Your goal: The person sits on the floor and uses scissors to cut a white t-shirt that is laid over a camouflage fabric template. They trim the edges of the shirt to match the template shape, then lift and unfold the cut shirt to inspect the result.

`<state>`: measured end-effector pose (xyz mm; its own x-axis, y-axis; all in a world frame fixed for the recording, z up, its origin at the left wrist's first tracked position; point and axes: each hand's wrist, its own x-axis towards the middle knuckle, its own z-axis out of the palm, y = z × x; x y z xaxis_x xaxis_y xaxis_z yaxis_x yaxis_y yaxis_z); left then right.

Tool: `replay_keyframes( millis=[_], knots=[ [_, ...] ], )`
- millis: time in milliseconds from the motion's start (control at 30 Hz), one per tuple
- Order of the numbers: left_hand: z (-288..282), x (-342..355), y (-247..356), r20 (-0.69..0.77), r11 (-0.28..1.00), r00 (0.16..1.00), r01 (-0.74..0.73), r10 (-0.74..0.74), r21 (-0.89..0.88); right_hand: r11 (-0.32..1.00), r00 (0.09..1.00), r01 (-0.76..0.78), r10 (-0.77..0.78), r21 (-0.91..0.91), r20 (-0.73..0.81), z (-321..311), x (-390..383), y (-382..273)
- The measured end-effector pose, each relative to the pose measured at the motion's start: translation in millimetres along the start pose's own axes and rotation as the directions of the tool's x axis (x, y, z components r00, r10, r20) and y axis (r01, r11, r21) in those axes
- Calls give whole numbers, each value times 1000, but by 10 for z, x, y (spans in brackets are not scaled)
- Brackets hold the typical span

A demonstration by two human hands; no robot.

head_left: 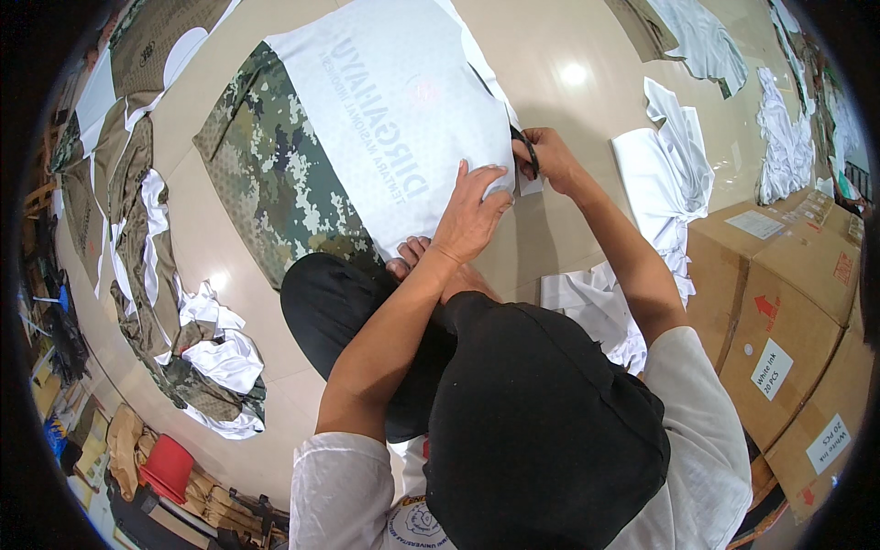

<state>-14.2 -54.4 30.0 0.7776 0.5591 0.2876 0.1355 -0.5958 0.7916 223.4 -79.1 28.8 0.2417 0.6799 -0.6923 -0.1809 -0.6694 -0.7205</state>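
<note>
A white printed fabric panel joined to camouflage fabric lies on the tiled floor. My right hand grips black scissors at the white panel's right edge. Just left of the scissors, my left hand presses on the white fabric, fingers bent but somewhat apart. My bare foot touches the fabric's lower edge, beside my black-clad knee.
Piles of camouflage and white cut fabric lie along the left; white fabric pieces lie on the right. Cardboard boxes stand at lower right, and a red container sits among clutter at lower left.
</note>
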Motion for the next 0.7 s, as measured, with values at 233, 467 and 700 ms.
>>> replay_keyframes(
  millis=[233, 467, 700],
  knots=[
    [-35, -2, 8, -8, 1000, 1000, 8, -8, -4, 999, 1000, 11, -11, 38, 4, 49, -17, 52],
    [-95, 27, 36, -31, 999, 999, 23, -24, -27, 1000, 1000, 5, -5, 7, 6, 89, -60, 55],
    [-174, 36, 76, -38, 999, 999, 23, -24, -34, 999, 999, 5, -3, 38, -43, 197, -6, -105]
  ],
)
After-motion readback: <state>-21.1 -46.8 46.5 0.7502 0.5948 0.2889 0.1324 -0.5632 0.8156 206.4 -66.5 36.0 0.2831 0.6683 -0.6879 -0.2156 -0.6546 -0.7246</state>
